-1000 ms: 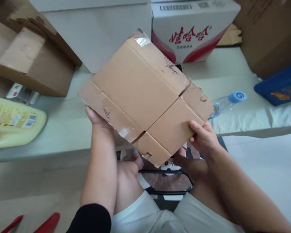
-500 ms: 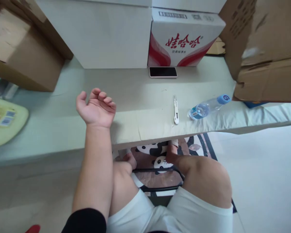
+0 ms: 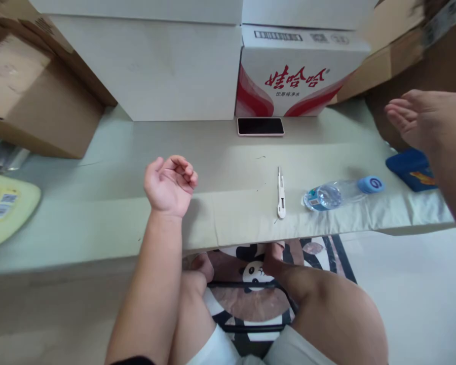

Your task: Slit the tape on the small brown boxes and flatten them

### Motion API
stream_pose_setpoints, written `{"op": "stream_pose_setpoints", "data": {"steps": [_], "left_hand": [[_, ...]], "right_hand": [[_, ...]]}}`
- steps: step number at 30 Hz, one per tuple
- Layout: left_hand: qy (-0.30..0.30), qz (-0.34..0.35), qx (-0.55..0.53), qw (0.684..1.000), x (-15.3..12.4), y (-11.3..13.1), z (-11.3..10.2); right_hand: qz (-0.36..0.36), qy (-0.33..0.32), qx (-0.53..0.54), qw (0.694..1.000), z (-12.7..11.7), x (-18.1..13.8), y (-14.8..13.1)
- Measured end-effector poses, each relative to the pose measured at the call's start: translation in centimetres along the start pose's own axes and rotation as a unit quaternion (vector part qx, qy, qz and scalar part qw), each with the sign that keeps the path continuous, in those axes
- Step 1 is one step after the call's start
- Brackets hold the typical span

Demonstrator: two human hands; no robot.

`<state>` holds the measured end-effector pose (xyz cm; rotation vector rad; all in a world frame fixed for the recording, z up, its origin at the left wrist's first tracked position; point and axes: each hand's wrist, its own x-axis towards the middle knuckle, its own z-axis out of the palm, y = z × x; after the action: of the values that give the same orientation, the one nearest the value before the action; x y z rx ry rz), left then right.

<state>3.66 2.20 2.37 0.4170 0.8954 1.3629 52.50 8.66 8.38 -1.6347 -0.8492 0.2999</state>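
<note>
My left hand rests palm up above the pale cloth-covered table, fingers loosely curled and apart from the thumb, nothing in it. At the right, my right hand is raised in front of the brown cardboard boxes, its fingers loosely stretched and nothing visible in them. Whether it touches the cardboard I cannot tell. Below it on the table is a blue packet or container, partly covered by my forearm. A clear water bottle with a blue cap lies on its side. Left of the bottle lies a white utility knife.
A phone lies before a white-and-red water carton. A large white box stands beside it. Brown cardboard and a yellow bottle are at left; more brown cardboard is at right.
My right hand has come into view at the right. The cardboard there has shifted, uncovering more of the blue item. My left hand's fingers have curled a little more; the view has tilted up.
</note>
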Motion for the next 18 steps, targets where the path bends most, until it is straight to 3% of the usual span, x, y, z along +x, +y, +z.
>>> {"op": "stream_pose_setpoints", "data": {"steps": [4,6,9,14,18], "left_hand": [[0.005,-0.006,-0.015,1.000,0.1,0.7,0.0],[0.007,-0.005,-0.027,1.000,-0.3,1.1,-0.2],[0.005,0.006,-0.044,0.999,-1.4,1.8,-0.9],[-0.014,0.059,-0.095,0.994,-3.1,3.8,-3.3],[-0.014,0.092,-0.141,0.986,-3.9,5.6,-5.2]], "right_hand": [[0.151,0.047,0.007,0.987,0.7,-4.3,-2.6],[0.177,0.059,-0.001,0.983,0.9,-6.6,-4.4],[0.158,0.037,-0.034,0.986,1.6,-9.0,-7.2],[0.082,-0.117,-0.054,0.988,5.8,-13.0,-11.4],[0.037,-0.292,-0.054,0.954,13.5,-18.8,-13.8]]}}
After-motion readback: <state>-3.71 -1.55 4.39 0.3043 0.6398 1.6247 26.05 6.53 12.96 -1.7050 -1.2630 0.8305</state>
